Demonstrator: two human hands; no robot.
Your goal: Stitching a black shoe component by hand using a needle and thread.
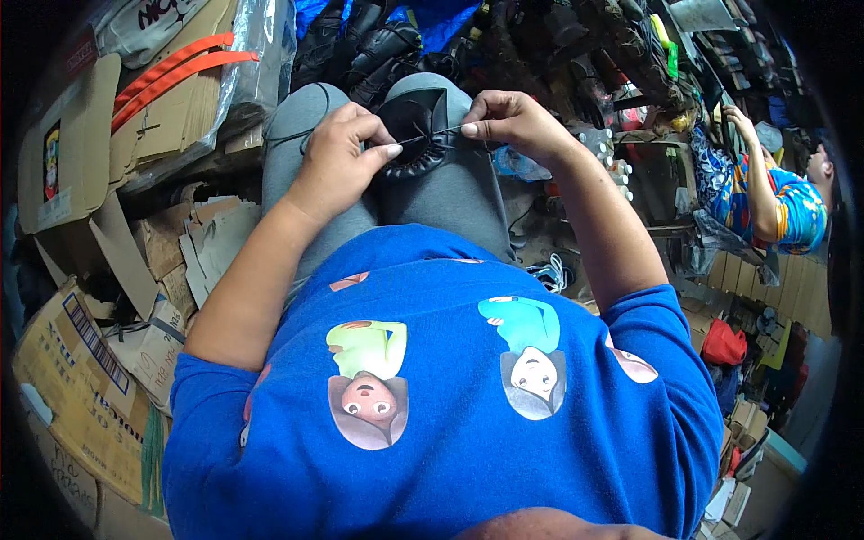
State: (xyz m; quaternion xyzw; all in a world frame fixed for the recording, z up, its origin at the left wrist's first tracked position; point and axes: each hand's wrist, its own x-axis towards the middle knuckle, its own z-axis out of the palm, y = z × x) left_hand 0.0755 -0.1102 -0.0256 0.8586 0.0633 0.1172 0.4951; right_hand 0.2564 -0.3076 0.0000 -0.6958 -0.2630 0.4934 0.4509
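A black leather piece (pixel 437 106) with a puckered, gathered near edge lies on my grey-clad knee; it looks like part of a shoe upper. Black thread (pixel 412 140) runs from it to both hands. My left hand (pixel 346 148) is closed at the piece's left side, pinching the thread between thumb and forefinger. At the right side, my right hand (pixel 513 121) pinches the other thread end, drawn out to the right. Whether a needle is in either pinch is too small to tell. A loose dark strand (pixel 292 137) trails over my left thigh.
Cardboard boxes (pixel 76 171) and flat card with orange strips (pixel 180 67) crowd the left. Black shoes (pixel 378 49) lie piled beyond my knees. Small white bottles (pixel 607 157) stand to the right. Farther right, another person (pixel 778 198) reaches toward racks. A sneaker (pixel 551 273) rests on the floor.
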